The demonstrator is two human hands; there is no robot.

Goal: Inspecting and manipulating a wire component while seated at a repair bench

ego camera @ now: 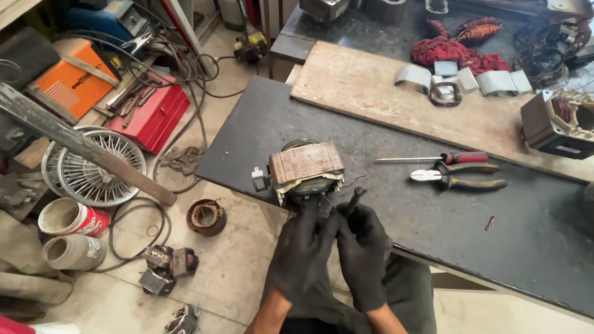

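A small motor stator (305, 168) with a rusty laminated core and windings lies at the near edge of the black table (346, 130). My left hand (301, 248) and my right hand (363, 253) wear black gloves and meet just below the stator. Their fingers pinch thin dark wires (350, 193) that lead out of it. A small connector (259, 179) sticks out at the stator's left.
A red-handled screwdriver (433, 158) and side cutters (458, 178) lie to the right. A wooden board (383, 93) carries curved metal pieces (433, 79); another stator (557, 124) stands far right. On the floor: red toolbox (151, 114), fan guard (90, 164), cans, cables, motor parts.
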